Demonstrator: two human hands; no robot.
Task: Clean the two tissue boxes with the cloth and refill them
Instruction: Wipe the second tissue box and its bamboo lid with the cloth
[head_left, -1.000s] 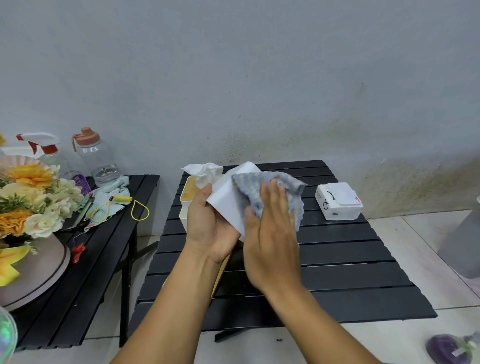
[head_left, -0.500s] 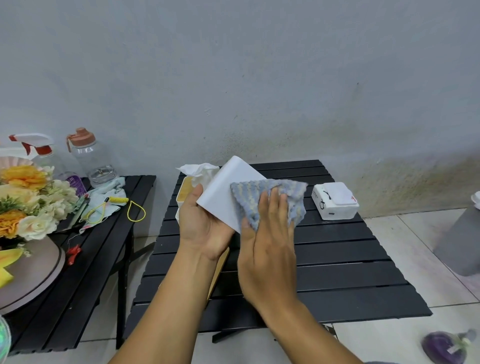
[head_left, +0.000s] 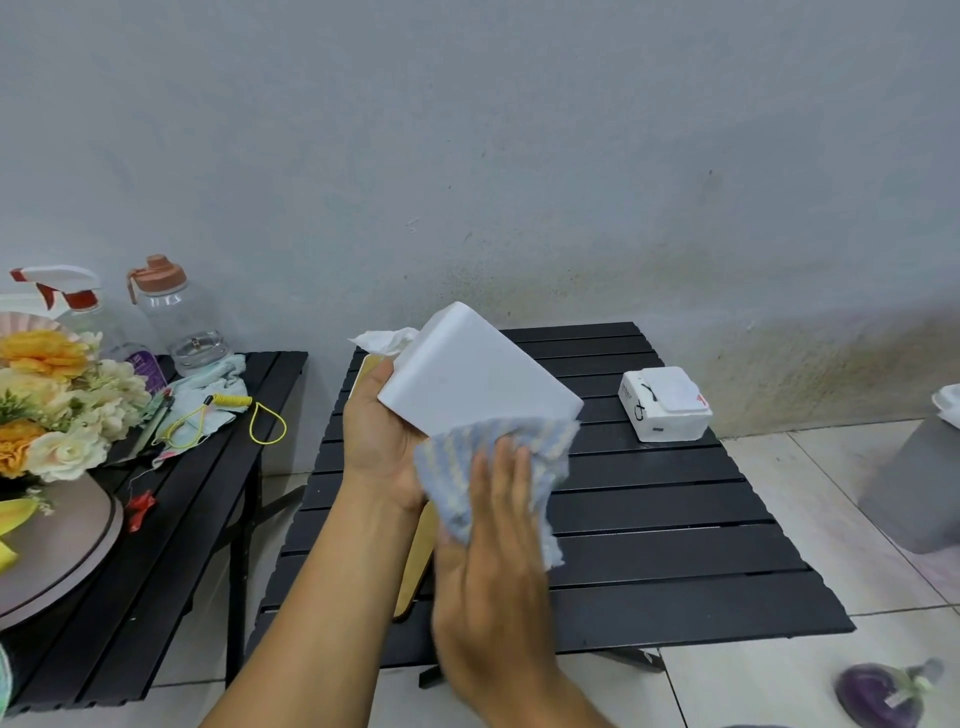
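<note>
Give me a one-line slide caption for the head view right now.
Left hand holds a white tissue box above the black slatted table while the right hand presses a blue cloth against it.

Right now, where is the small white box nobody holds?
In the head view, the small white box sits far right on the black slatted table, near the wall, right of the held tissue box.

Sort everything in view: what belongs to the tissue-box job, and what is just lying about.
Job: white tissue box in the left hand; striped cloth under the right hand; second tissue box on the black table; loose tissues.
Lying about: flowers; water bottle; yellow cord; purple object on the floor.
</note>
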